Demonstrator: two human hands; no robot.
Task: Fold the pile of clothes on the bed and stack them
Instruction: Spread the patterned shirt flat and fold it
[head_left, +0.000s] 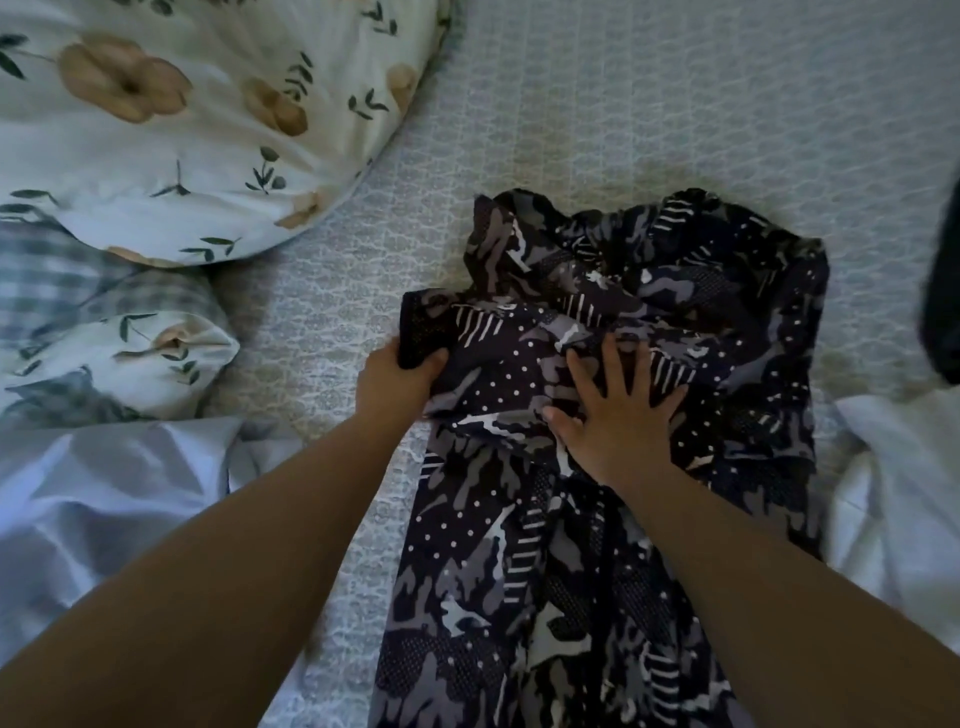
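A dark navy and grey patterned garment (613, 519) with camouflage shapes, dots and stripes lies spread on the bed, rumpled at its far end. My left hand (400, 379) grips the garment's left edge, where a dark mesh-like piece is bunched in the fingers. My right hand (618, 405) lies flat on the middle of the garment with fingers spread, pressing the cloth down.
The bed (623, 104) has a pale patterned cover. A floral pillow (197, 114) lies at the top left, a smaller floral and checked pillow (104, 343) below it. Light blue cloth (104, 519) lies at the left, white cloth (898, 493) and a dark item (943, 312) at the right edge.
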